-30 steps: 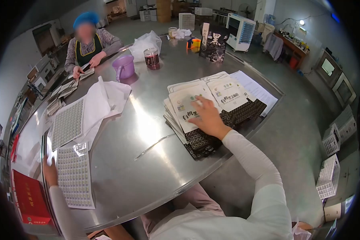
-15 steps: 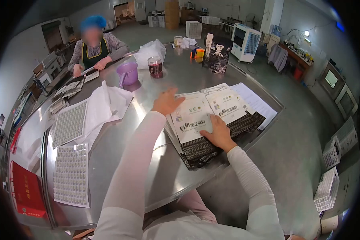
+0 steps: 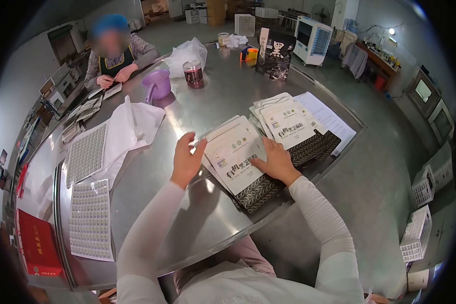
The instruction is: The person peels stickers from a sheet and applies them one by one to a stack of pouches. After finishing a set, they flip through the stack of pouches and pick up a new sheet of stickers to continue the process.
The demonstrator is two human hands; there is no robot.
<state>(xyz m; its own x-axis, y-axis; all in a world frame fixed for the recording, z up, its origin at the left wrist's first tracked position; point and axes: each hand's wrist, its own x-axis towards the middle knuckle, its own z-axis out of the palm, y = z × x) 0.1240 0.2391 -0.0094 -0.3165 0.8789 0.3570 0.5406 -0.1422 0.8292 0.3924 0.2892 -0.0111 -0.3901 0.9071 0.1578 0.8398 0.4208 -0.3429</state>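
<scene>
A stack of white-and-black printed pouches [image 3: 236,161] lies on the metal table in front of me. My right hand [image 3: 278,163] is at the stack's right edge, its thumb over the top pouch and its fingers along the side. By the left edge, my left hand [image 3: 186,161] is raised with thumb and fingers apart, holding nothing. A second stack of matching pouches [image 3: 292,121] sits just beyond my right hand, partly fanned. Printed white sheets [image 3: 334,121] stick out from under that second stack.
Label sheets [image 3: 90,220] and white wrapping [image 3: 131,126] lie to the left, near a red box [image 3: 39,243]. Further back stand a purple dipper [image 3: 158,85], a jar [image 3: 193,75], a plastic bag [image 3: 185,55] and a black package [image 3: 275,54]. A co-worker [image 3: 117,58] handles items across the table.
The nearer pouch stack has come apart from the right-hand one. My left hand has moved down and left from its top edge; my right hand has shifted from on top to the side.
</scene>
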